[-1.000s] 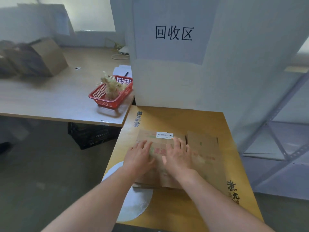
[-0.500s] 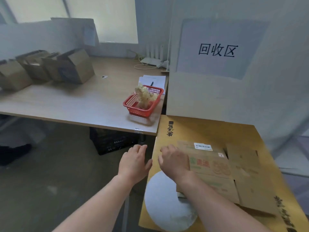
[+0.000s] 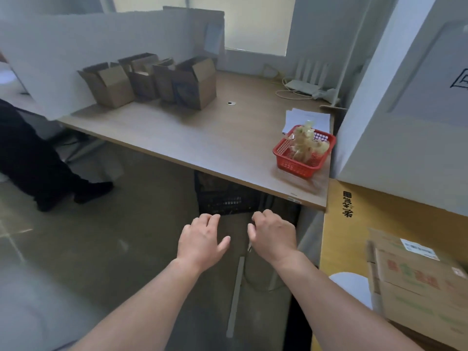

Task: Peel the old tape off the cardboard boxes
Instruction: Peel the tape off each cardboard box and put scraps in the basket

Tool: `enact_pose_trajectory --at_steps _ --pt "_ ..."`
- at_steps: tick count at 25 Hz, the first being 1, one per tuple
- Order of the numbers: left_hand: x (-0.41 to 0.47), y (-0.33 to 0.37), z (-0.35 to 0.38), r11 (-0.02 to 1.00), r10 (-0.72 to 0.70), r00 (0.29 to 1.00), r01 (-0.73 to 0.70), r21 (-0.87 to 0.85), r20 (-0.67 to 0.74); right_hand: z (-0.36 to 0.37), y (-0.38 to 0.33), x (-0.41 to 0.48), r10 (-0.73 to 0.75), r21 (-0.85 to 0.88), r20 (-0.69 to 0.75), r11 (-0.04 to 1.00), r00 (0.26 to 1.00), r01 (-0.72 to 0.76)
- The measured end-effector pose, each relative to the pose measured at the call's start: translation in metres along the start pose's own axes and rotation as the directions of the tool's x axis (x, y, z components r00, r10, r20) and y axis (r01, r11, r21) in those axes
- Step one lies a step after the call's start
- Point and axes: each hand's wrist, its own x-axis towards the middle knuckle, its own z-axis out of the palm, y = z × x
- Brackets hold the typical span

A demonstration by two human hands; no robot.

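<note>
desk filling frame centre, acting as work surface. four open boxes sitting upper left, likely queued for peeling. flattened box lying lower right on yellow board, looks like done pile. red basket at desk's right edge collecting tape wads. left hand and right hand hovering apart over floor, both empty, fingers loosely curled.

Wooden desk, grey floor, bright window
</note>
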Motion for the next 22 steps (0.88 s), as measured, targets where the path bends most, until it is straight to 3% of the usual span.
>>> enact_pose_trajectory --at_steps 10,16,22 --pt "0.051 -0.111 -0.007 0.975 -0.213 0.977 0.214 0.058 -0.019 0.046 -0.086 0.105 -0.207 0.013 0.042 0.978 0.977 0.207" --pt "0.160 -0.169 -0.010 0.957 -0.253 0.968 0.251 0.147 -0.010 0.073 -0.112 0.232 -0.269 0.056 0.050 0.962 0.962 0.267" --pt "0.302 -0.204 -0.032 0.965 -0.241 0.969 0.245 0.093 -0.050 0.080 -0.124 0.370 -0.272 0.083 -0.021 0.958 0.962 0.273"
